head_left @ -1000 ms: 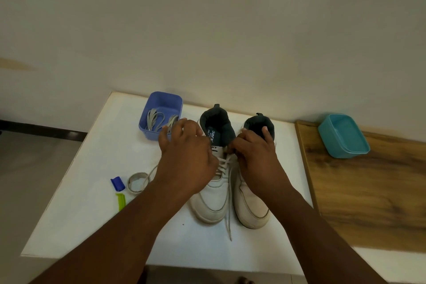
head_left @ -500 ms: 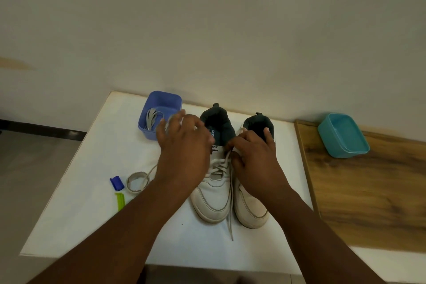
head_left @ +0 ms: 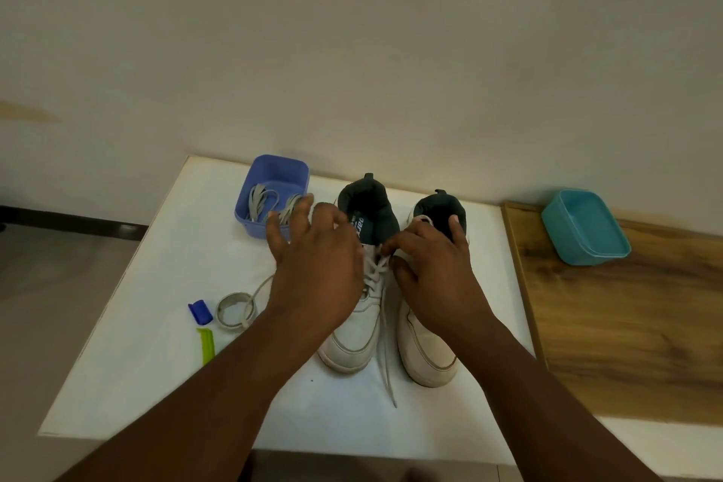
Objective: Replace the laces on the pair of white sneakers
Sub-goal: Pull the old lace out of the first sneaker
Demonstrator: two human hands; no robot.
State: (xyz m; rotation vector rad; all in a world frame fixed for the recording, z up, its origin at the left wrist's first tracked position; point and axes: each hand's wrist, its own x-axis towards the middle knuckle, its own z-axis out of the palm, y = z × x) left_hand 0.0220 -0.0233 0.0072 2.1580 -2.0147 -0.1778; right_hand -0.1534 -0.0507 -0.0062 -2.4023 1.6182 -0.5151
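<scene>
White table (head_left: pixel 164 364) carries 2 sneakers (head_left: pixel 354 329); my right hand (head_left: pixel 434 270) fingers pinch the lace (head_left: pixel 385 356), left hand (head_left: pixel 317 270) fingers spread. Tugging could drag the shoe toward 6 o'clock.

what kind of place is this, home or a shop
Probably a plain indoor room, likely a home, though that is uncertain: a small white table against a bare wall, a wooden surface beside it, and sneakers with plastic tubs.
</scene>
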